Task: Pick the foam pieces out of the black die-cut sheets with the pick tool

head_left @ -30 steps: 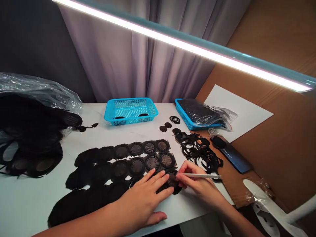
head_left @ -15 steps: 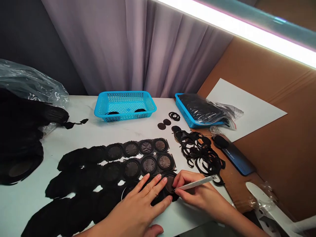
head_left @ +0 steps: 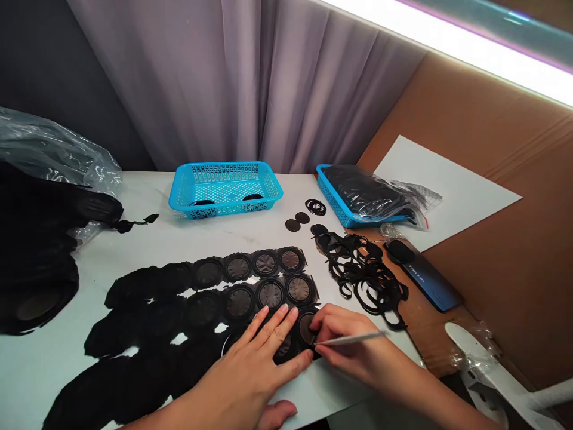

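Three rows of black sheet with raised round pads lie across the white table; the nearest black strip [head_left: 179, 364] is under my left hand [head_left: 255, 364]. That hand is spread flat, its fingertips pressing beside the strip's right end. My right hand [head_left: 353, 343] is closed in a pen grip on a slim silvery craft knife [head_left: 353, 339]. The knife's tip meets the lower right edge of the end round pad [head_left: 307, 328], and the right fingers also touch this pad. Fingers hide the exact contact point. Above it lie the middle black strip [head_left: 239, 303] and the far black strip [head_left: 237, 267].
Black ring-shaped offcuts [head_left: 367, 275] are heaped to the right, by a dark blue box [head_left: 434, 280]. Loose black discs [head_left: 293, 225] lie behind. A blue basket [head_left: 226, 210] holds a few discs; another blue basket [head_left: 333, 197] bears a bagged black stack. Black material [head_left: 36, 251] sits left.
The knife's outer end has tilted lower and turned edge-on, while its tip stays at the end pad's edge. My left hand keeps its place; the view has shifted slightly.
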Demonstrator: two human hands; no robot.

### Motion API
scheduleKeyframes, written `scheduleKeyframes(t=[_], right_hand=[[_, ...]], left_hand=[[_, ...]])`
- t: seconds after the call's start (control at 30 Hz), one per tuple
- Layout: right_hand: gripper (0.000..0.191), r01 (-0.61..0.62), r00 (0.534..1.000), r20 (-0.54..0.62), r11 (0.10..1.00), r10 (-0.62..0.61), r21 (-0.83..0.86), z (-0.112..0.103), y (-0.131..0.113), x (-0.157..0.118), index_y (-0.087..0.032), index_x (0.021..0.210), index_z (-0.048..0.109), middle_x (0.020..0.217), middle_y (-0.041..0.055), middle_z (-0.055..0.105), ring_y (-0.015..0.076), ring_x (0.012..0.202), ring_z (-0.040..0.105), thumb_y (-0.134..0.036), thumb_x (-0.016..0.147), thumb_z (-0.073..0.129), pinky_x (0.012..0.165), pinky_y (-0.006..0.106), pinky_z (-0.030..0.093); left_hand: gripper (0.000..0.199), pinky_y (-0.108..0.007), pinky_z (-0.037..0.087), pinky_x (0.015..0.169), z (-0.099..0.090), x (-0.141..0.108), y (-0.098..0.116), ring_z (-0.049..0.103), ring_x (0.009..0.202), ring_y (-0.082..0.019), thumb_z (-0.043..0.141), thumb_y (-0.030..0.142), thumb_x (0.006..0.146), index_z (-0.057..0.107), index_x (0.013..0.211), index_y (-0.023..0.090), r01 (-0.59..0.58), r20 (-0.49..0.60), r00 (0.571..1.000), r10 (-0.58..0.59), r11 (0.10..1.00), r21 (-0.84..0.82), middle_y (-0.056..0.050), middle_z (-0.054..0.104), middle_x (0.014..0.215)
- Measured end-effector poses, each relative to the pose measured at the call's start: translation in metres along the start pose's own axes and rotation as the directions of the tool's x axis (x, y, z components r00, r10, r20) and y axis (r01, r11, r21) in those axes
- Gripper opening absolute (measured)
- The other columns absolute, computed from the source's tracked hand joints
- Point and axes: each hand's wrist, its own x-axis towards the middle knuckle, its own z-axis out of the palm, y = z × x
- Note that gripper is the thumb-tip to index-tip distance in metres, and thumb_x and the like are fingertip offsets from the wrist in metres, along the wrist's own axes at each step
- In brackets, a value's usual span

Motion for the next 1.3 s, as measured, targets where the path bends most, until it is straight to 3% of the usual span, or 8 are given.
scheduleKeyframes(t=[0.13,0.23,0.3,0.33,0.5,0.7,1.13,1.3], right_hand=[[0.013,0.291,0.944,-0.008,0.845,-0.329,-0.448,0.000,0.008,-0.002,-0.017,0.093,0.058,0.113,0.0095,0.068,0.0227,0.104,0.062,-0.008,0.095,0.048,0.087,0.034,0.048],[0.020,0.025,0.946,-0.254,0.824,-0.203,-0.565,-0.029,0.018,0.006,-0.018,0.095,0.060,0.104,0.0120,0.070,0.0243,0.096,0.065,-0.015,0.099,0.041,0.080,0.035,0.048],[0.020,-0.226,0.857,-0.513,0.851,-0.058,-0.474,-0.051,0.024,0.016,-0.019,0.087,0.058,0.100,0.0123,0.070,0.0251,0.088,0.065,-0.022,0.098,0.042,0.074,0.035,0.046],[0.018,-0.273,0.838,-0.546,0.884,0.025,-0.380,-0.058,0.025,0.021,-0.019,0.087,0.059,0.099,0.0110,0.071,0.0239,0.085,0.065,-0.025,0.097,0.045,0.072,0.034,0.046],[0.021,-0.136,0.959,-0.250,0.991,0.132,0.001,-0.046,0.019,0.045,-0.018,0.089,0.063,0.096,0.0062,0.070,0.0196,0.086,0.063,-0.034,0.096,0.051,0.076,0.030,0.046],[0.015,-0.156,0.986,-0.035,0.977,0.163,0.143,-0.026,0.014,0.057,-0.017,0.080,0.059,0.097,0.0044,0.068,0.0177,0.088,0.059,-0.026,0.092,0.056,0.075,0.028,0.043],[0.014,-0.097,0.995,0.002,0.993,0.097,0.073,-0.030,0.014,0.064,-0.017,0.076,0.056,0.092,0.0035,0.063,0.0158,0.084,0.056,-0.021,0.090,0.058,0.073,0.027,0.043],[0.009,0.142,0.989,-0.015,0.969,-0.148,-0.200,-0.011,0.014,0.057,-0.018,0.084,0.055,0.100,0.0106,0.065,0.0215,0.092,0.058,-0.015,0.091,0.052,0.079,0.034,0.048]], left_hand=[[0.081,-0.063,0.015,0.118,-0.004,0.002,0.001,0.013,0.149,-0.041,0.078,0.037,0.077,0.042,0.149,0.033,0.007,0.000,1.000,-0.007,0.999,-0.032,-0.013,-0.009,0.163],[0.077,-0.064,0.020,0.116,-0.013,0.003,0.005,0.015,0.148,-0.043,0.077,0.036,0.078,0.044,0.148,0.032,0.036,0.067,0.997,-0.034,0.999,-0.033,-0.015,0.002,0.164],[0.078,-0.065,0.023,0.114,-0.021,0.003,0.008,0.015,0.147,-0.043,0.078,0.038,0.079,0.044,0.148,0.032,0.040,0.106,0.994,-0.037,0.999,-0.028,-0.017,0.008,0.163],[0.078,-0.066,0.024,0.114,-0.024,0.004,0.008,0.016,0.147,-0.043,0.078,0.042,0.080,0.044,0.149,0.033,0.030,0.111,0.993,-0.026,0.999,-0.028,-0.018,0.010,0.163],[0.074,-0.062,0.020,0.118,-0.034,0.014,-0.007,0.018,0.149,-0.036,0.063,0.056,0.091,0.036,0.154,0.029,0.056,0.029,0.998,-0.057,0.997,0.046,-0.017,0.018,0.162],[0.068,-0.061,0.019,0.118,-0.038,0.024,-0.038,0.017,0.150,-0.033,0.062,0.053,0.093,0.038,0.153,0.034,0.032,0.021,0.999,-0.034,0.994,0.105,-0.012,0.019,0.162],[0.068,-0.061,0.015,0.119,-0.035,0.022,-0.039,0.018,0.150,-0.033,0.066,0.046,0.092,0.037,0.152,0.038,0.047,0.006,0.999,-0.047,0.997,0.063,-0.011,0.017,0.163],[0.069,-0.060,0.017,0.119,-0.033,0.021,-0.039,0.015,0.150,-0.036,0.069,0.044,0.089,0.041,0.151,0.035,0.055,-0.021,0.998,-0.054,0.998,0.045,-0.013,0.012,0.164]])
